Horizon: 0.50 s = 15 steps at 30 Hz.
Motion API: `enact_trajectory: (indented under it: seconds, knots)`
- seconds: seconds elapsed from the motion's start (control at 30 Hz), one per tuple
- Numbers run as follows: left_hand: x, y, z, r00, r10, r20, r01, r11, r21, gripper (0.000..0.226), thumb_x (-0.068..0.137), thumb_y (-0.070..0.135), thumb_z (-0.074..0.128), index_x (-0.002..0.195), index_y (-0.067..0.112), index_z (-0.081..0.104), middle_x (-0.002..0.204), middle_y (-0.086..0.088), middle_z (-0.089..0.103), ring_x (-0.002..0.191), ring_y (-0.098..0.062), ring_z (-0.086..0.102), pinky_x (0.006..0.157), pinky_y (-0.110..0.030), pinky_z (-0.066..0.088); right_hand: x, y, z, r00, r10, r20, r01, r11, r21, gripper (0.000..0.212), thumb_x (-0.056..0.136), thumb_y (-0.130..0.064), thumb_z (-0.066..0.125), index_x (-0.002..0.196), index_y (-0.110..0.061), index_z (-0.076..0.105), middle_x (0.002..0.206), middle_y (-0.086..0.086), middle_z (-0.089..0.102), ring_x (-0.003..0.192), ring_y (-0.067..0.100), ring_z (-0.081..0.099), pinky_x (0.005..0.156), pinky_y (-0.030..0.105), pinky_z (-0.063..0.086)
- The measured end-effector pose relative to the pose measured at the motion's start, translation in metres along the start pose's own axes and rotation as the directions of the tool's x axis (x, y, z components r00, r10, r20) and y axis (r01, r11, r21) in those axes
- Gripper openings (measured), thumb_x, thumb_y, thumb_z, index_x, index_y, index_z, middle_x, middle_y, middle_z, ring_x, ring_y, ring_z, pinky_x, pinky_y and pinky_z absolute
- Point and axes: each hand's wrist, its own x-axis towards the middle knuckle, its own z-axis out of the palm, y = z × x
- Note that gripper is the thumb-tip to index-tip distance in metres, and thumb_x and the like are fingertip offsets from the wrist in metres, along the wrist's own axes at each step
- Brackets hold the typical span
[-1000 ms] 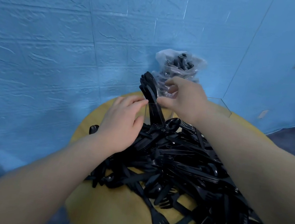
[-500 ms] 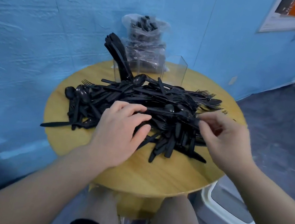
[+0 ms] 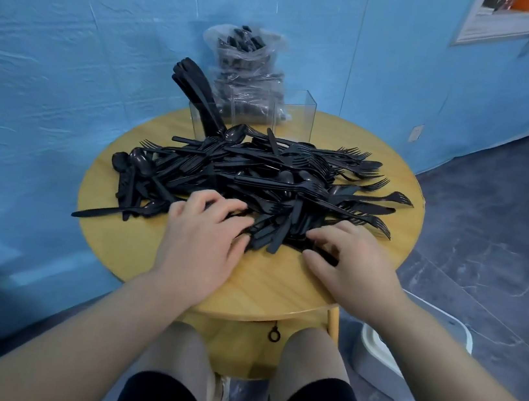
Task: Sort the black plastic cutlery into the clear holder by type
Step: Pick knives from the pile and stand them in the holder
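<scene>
A round yellow wooden table (image 3: 254, 287) stands against a blue textured wall (image 3: 56, 52). A white plastic bin (image 3: 381, 352) sits on the grey marbled floor (image 3: 487, 248). A framed poster (image 3: 506, 20) hangs upper right.

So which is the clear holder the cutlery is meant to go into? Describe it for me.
Start at the round yellow wooden table against the blue wall. At its far edge, behind the heap of loose black plastic cutlery, stands the clear plastic holder. It alone is see-through and boxy, its left compartment holding upright black pieces, unlike the crinkled plastic bag behind.
</scene>
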Motion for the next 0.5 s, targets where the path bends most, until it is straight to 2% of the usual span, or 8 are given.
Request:
enact_trajectory:
  seconds: [0.07, 0.13, 0.23, 0.3, 0.37, 0.5]
  knots:
    - [0.0, 0.0, 0.0, 0.998, -0.001, -0.063, 0.001, 1.0, -0.015, 0.019, 0.085, 0.024, 0.064, 0.102, 0.025, 0.073, 0.113, 0.009, 0.066, 0.107, -0.021, 0.046, 0.08, -0.037, 0.034, -0.002, 0.001, 0.001, 0.998, -0.056, 0.019, 0.056, 0.998, 0.012, 0.03, 0.091, -0.035, 0.056, 0.12, -0.03, 0.062, 0.105, -0.013, 0.055, 0.097, 0.01, 0.045, 0.078, 0.022, 0.035]
    - [0.003, 0.011, -0.002, 0.997, 0.02, -0.08, -0.025, 0.998, -0.061, 0.026, 0.088, 0.031, 0.052, 0.103, 0.026, 0.073, 0.114, 0.011, 0.065, 0.107, -0.019, 0.046, 0.08, -0.034, 0.03, -0.004, 0.003, 0.004, 0.996, -0.085, -0.014, 0.086, 0.994, 0.063, 0.025, 0.09, -0.027, 0.058, 0.115, -0.028, 0.066, 0.103, -0.013, 0.055, 0.098, 0.01, 0.047, 0.079, 0.023, 0.037]
    - [0.014, 0.031, -0.002, 0.997, 0.075, -0.004, -0.075, 0.995, -0.061, 0.035, 0.085, 0.049, 0.051, 0.108, 0.029, 0.07, 0.114, 0.012, 0.064, 0.107, -0.02, 0.05, 0.082, -0.038, 0.038, -0.001, 0.007, 0.008, 0.982, 0.028, -0.184, 0.001, 0.987, 0.158, 0.021, 0.086, -0.015, 0.061, 0.104, -0.021, 0.07, 0.102, -0.006, 0.057, 0.099, 0.014, 0.052, 0.078, 0.025, 0.041]
    - [0.019, 0.037, 0.002, 0.994, 0.091, 0.06, -0.089, 0.995, -0.032, 0.035, 0.081, 0.048, 0.061, 0.11, 0.03, 0.068, 0.112, 0.01, 0.065, 0.104, -0.021, 0.054, 0.081, -0.041, 0.042, 0.002, 0.012, 0.008, 0.964, 0.089, -0.251, -0.057, 0.99, 0.131, 0.023, 0.085, -0.013, 0.062, 0.106, -0.017, 0.069, 0.108, -0.001, 0.056, 0.102, 0.017, 0.053, 0.079, 0.024, 0.04]
    - [0.02, 0.037, 0.005, 0.994, 0.073, 0.082, -0.071, 0.997, -0.037, 0.033, 0.078, 0.04, 0.07, 0.11, 0.03, 0.069, 0.111, 0.009, 0.067, 0.101, -0.021, 0.058, 0.08, -0.042, 0.044, 0.006, 0.014, 0.007, 0.968, 0.107, -0.228, -0.09, 0.992, 0.087, 0.027, 0.087, -0.017, 0.062, 0.113, -0.017, 0.066, 0.117, 0.0, 0.053, 0.102, 0.015, 0.053, 0.077, 0.021, 0.038]
    - [0.015, 0.022, 0.006, 0.998, 0.039, 0.055, -0.036, 0.998, -0.048, 0.031, 0.076, 0.029, 0.075, 0.107, 0.028, 0.071, 0.106, 0.01, 0.067, 0.095, -0.02, 0.061, 0.079, -0.04, 0.045, 0.012, 0.017, 0.004, 0.981, 0.109, -0.163, -0.101, 0.993, 0.057, 0.034, 0.09, -0.022, 0.059, 0.123, -0.019, 0.059, 0.128, -0.003, 0.047, 0.096, 0.011, 0.055, 0.078, 0.021, 0.044]
